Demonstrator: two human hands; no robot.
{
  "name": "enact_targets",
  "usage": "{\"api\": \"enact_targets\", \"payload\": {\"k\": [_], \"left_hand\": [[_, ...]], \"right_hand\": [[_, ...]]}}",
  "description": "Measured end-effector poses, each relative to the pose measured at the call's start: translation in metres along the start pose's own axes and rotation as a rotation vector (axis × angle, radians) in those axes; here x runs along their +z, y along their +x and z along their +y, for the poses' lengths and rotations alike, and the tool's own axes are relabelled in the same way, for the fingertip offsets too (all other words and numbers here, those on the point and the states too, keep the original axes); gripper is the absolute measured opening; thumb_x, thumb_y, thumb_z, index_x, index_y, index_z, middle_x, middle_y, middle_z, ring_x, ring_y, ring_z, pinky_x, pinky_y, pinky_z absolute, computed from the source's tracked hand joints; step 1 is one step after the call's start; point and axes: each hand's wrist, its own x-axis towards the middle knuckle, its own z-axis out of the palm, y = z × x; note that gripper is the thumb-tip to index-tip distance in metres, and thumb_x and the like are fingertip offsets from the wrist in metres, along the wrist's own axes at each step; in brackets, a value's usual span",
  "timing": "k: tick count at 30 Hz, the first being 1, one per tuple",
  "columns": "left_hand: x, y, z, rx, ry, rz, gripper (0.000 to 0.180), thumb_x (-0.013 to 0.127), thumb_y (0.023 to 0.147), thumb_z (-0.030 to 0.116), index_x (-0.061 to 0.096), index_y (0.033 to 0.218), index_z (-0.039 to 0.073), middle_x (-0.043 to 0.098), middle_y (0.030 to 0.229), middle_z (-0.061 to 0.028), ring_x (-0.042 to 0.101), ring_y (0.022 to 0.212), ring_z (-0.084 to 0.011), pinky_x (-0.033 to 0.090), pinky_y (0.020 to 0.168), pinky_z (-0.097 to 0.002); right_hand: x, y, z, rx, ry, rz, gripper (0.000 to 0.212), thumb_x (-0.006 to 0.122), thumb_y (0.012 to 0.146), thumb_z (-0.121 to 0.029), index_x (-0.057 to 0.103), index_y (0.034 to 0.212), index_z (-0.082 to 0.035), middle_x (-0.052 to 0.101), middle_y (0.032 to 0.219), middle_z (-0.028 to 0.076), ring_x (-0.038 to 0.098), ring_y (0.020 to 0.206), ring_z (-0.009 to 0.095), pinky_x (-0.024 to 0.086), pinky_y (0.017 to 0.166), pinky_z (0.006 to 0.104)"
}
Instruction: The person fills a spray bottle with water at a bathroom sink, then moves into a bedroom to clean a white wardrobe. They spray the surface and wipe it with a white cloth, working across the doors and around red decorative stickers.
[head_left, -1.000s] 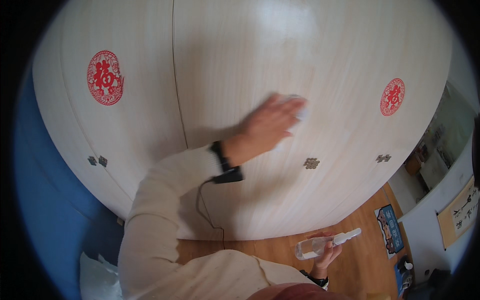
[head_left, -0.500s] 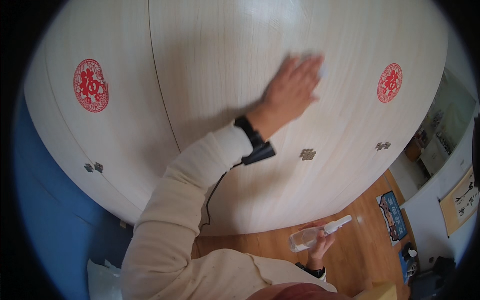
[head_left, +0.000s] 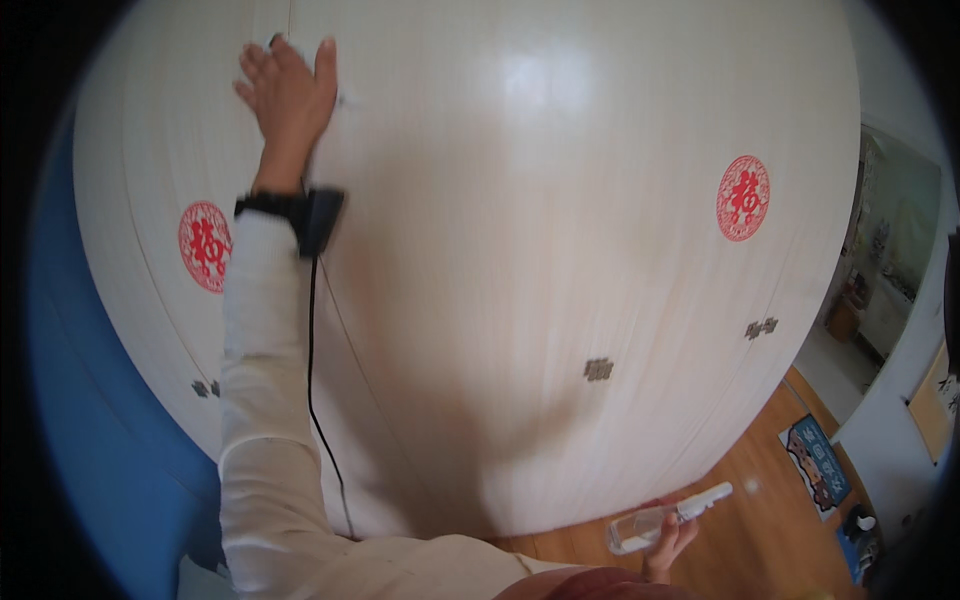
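Observation:
High on the pale wood-grain cabinet door (head_left: 450, 200), my left hand (head_left: 290, 95) lies flat near the seam between two panels, fingers stretched and thumb apart. A bit of something pale (head_left: 295, 45) shows past its fingers; its kind cannot be made out. A black strap with a dark box (head_left: 320, 222) and a cable sits on that wrist. Low at the right, my right hand (head_left: 672, 545) is wrapped round a clear spray bottle (head_left: 637, 530) with a white top, tilted, its nozzle toward the upper right.
Round red paper-cut stickers (head_left: 743, 198) decorate the doors, with metal fittings (head_left: 598, 369) below. Blue fabric (head_left: 120, 400) hangs at the left. A mat (head_left: 817, 465) and shoes (head_left: 858, 530) lie on the wooden floor (head_left: 740, 550) at the right, near a doorway (head_left: 880, 270).
My left hand has swept across the door from right of centre to the upper left. The bottle in my right hand sits slightly lower and farther right; the view has shifted.

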Motion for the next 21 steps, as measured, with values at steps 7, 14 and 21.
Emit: {"api": "enact_targets", "payload": {"k": [7,14,21], "left_hand": [[0.038,0.132,0.165,-0.023,-0.057,-0.005,0.071,0.049,0.091,0.049,0.047,0.13,-0.01,0.037,0.142,-0.0325,0.029,0.136,-0.0425,0.015,0.113,-0.0558],[0.022,0.071,0.332,0.539,-0.31,-0.061,0.056,0.051,0.089,0.051,0.063,0.118,0.005,0.054,0.13,-0.0137,0.04,0.132,-0.024,0.023,0.112,-0.05],[0.04,0.092,0.298,0.669,-0.19,0.004,0.057,0.051,0.091,0.044,0.048,0.136,0.01,0.039,0.147,-0.011,0.03,0.138,-0.0326,0.016,0.113,-0.0588]], "right_hand": [[-0.036,0.004,0.025,0.031,0.011,0.198,0.042,0.058,0.091,-0.032,0.052,0.103,0.007,0.062,0.085,0.018,0.063,0.073,0.026,0.055,0.065,0.0405],[-0.043,0.009,0.032,0.044,-0.033,0.135,0.04,0.057,0.091,-0.031,0.053,0.104,0.007,0.062,0.088,0.018,0.063,0.075,0.026,0.054,0.067,0.0402],[-0.024,0.006,0.025,0.047,-0.102,0.111,0.039,0.056,0.092,-0.03,0.055,0.105,0.007,0.063,0.09,0.018,0.062,0.077,0.026,0.053,0.07,0.0398]]}}
